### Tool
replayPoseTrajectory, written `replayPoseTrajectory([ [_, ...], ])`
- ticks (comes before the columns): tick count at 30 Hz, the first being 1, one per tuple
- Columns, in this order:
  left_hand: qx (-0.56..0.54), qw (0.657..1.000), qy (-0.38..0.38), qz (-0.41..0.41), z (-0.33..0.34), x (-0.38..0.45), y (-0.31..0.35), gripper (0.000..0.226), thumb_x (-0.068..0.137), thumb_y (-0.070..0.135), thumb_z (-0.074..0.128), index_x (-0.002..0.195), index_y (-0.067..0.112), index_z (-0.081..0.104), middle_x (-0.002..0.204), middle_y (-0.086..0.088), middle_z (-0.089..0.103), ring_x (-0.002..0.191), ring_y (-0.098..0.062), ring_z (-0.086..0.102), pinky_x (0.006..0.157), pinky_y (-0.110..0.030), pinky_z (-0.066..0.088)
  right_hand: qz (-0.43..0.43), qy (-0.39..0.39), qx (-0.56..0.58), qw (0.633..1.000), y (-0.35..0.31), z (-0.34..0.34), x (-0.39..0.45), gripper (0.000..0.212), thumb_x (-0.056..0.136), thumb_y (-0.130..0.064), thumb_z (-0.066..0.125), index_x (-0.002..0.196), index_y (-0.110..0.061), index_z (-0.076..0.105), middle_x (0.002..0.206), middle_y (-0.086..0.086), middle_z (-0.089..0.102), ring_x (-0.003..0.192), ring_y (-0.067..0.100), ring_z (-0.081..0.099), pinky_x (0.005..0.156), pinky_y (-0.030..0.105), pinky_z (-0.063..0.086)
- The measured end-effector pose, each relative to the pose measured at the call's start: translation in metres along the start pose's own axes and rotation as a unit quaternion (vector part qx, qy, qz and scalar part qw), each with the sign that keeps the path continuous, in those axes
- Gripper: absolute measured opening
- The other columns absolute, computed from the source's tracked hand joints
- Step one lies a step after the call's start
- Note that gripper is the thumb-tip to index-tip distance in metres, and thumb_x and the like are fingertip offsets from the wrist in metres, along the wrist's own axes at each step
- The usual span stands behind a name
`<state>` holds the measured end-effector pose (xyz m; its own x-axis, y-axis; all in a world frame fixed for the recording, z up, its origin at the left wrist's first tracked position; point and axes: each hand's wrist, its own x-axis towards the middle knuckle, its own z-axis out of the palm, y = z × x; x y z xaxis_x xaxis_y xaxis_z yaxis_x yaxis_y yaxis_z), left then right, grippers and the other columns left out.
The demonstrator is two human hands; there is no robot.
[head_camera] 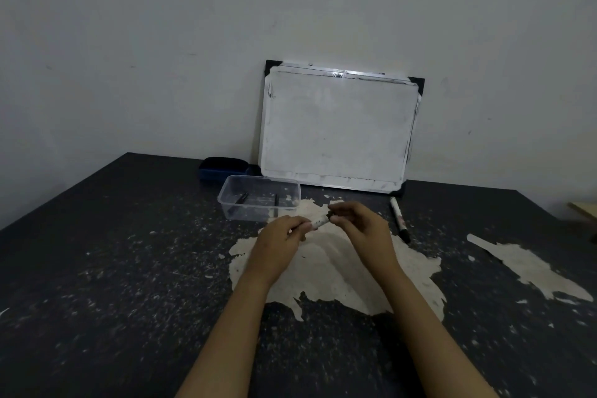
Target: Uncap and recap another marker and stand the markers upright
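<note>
Both my hands meet over the middle of the dark table. My left hand grips the white barrel of a marker. My right hand pinches the marker's dark cap end with curled fingers. A second marker with a black cap lies on the table just right of my right hand. A clear plastic box stands just beyond my hands with two dark markers inside. A small whiteboard with black corners leans against the wall behind.
A dark blue eraser sits left of the whiteboard, behind the box. The table top is scratched, with large pale patches where the coating has peeled. The table's far edge meets the grey wall.
</note>
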<state>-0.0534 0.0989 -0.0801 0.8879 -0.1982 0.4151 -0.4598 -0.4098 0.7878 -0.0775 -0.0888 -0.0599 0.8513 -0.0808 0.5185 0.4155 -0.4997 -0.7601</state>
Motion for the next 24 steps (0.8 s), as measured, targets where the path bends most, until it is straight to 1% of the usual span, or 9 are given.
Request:
replayPoseTrajectory([
  [3, -0.024, 1.000, -0.008, -0.005, -0.001, 0.000, 0.003, 0.025, 0.096, 0.035, 0.053, 0.103, 0.024, 0.074, 0.083, 0.006, 0.065, 0.076, 0.003, 0.056, 0.062, -0.009, 0.042, 0.016, 0.005, 0.039, 0.999, 0.002, -0.003, 0.001, 0.014, 0.089, -0.008, 0.073, 0.102, -0.012, 0.077, 0.096, -0.006, 0.079, 0.090, 0.003, 0.074, 0.080, 0.018, 0.058],
  [6, -0.022, 1.000, 0.006, 0.010, 0.001, 0.000, 0.006, 0.023, 0.095, 0.032, 0.055, 0.104, 0.021, 0.074, 0.084, 0.003, 0.065, 0.078, -0.002, 0.057, 0.063, -0.013, 0.043, 0.016, 0.003, 0.051, 0.999, 0.000, -0.004, 0.000, 0.009, 0.090, -0.006, 0.071, 0.094, -0.013, 0.075, 0.095, -0.007, 0.078, 0.091, 0.006, 0.074, 0.080, 0.021, 0.059],
  [8, -0.016, 0.999, 0.023, 0.031, 0.003, -0.001, 0.008, 0.023, 0.096, 0.028, 0.056, 0.106, 0.019, 0.073, 0.084, 0.002, 0.065, 0.077, -0.005, 0.057, 0.066, -0.016, 0.044, 0.019, -0.001, 0.052, 0.998, -0.002, -0.005, 0.001, 0.013, 0.091, -0.004, 0.070, 0.087, -0.017, 0.071, 0.096, -0.004, 0.077, 0.093, 0.009, 0.074, 0.083, 0.025, 0.059],
  [12, 0.070, 0.988, 0.075, 0.114, 0.005, -0.003, 0.010, 0.024, 0.096, 0.020, 0.055, 0.110, 0.013, 0.073, 0.087, 0.001, 0.065, 0.077, -0.010, 0.058, 0.068, -0.024, 0.049, 0.035, 0.002, 0.064, 0.997, -0.006, -0.001, 0.000, 0.023, 0.090, 0.001, 0.069, 0.077, -0.017, 0.065, 0.089, -0.001, 0.075, 0.079, 0.000, 0.071, 0.073, 0.017, 0.057],
  [15, 0.157, 0.969, 0.106, 0.159, 0.004, -0.003, 0.010, 0.023, 0.095, 0.018, 0.056, 0.108, 0.011, 0.074, 0.086, -0.001, 0.067, 0.072, -0.016, 0.060, 0.064, -0.033, 0.052, 0.082, 0.017, 0.099, 0.992, -0.005, 0.003, -0.001, 0.007, 0.090, 0.001, 0.069, 0.084, -0.003, 0.072, 0.082, 0.003, 0.073, 0.065, -0.003, 0.067, 0.065, 0.013, 0.053],
  [17, 0.160, 0.972, 0.103, 0.135, 0.008, -0.004, 0.011, 0.024, 0.096, 0.020, 0.054, 0.108, 0.013, 0.074, 0.087, 0.000, 0.066, 0.072, -0.017, 0.060, 0.063, -0.035, 0.052, 0.104, 0.030, 0.105, 0.989, -0.003, 0.006, -0.003, 0.006, 0.090, -0.004, 0.070, 0.093, -0.001, 0.075, 0.080, 0.005, 0.073, 0.064, -0.003, 0.067, 0.064, 0.015, 0.053],
  [19, 0.108, 0.988, 0.090, 0.069, 0.014, -0.004, 0.014, 0.025, 0.098, 0.024, 0.051, 0.106, 0.018, 0.073, 0.087, 0.002, 0.064, 0.076, -0.015, 0.060, 0.066, -0.034, 0.051, 0.099, 0.065, 0.096, 0.988, -0.004, 0.011, -0.005, 0.010, 0.091, -0.012, 0.072, 0.099, -0.009, 0.076, 0.085, 0.002, 0.076, 0.072, 0.001, 0.072, 0.068, 0.017, 0.056],
  [21, 0.042, 0.996, 0.082, 0.014, 0.019, -0.001, 0.015, 0.026, 0.099, 0.026, 0.049, 0.102, 0.021, 0.074, 0.086, 0.003, 0.063, 0.078, -0.013, 0.059, 0.069, -0.034, 0.051, 0.079, 0.105, 0.111, 0.985, -0.005, 0.013, -0.005, 0.015, 0.092, -0.017, 0.072, 0.104, -0.010, 0.075, 0.091, 0.001, 0.078, 0.079, 0.008, 0.075, 0.072, 0.019, 0.060],
  [24, -0.020, 0.997, 0.071, -0.018, 0.023, 0.001, 0.016, 0.029, 0.099, 0.028, 0.046, 0.097, 0.027, 0.076, 0.083, 0.004, 0.062, 0.076, -0.010, 0.058, 0.068, -0.035, 0.050, 0.047, 0.116, 0.120, 0.985, -0.005, 0.013, -0.005, 0.014, 0.094, -0.019, 0.069, 0.097, -0.008, 0.078, 0.086, 0.002, 0.078, 0.080, 0.012, 0.075, 0.073, 0.022, 0.060],
])
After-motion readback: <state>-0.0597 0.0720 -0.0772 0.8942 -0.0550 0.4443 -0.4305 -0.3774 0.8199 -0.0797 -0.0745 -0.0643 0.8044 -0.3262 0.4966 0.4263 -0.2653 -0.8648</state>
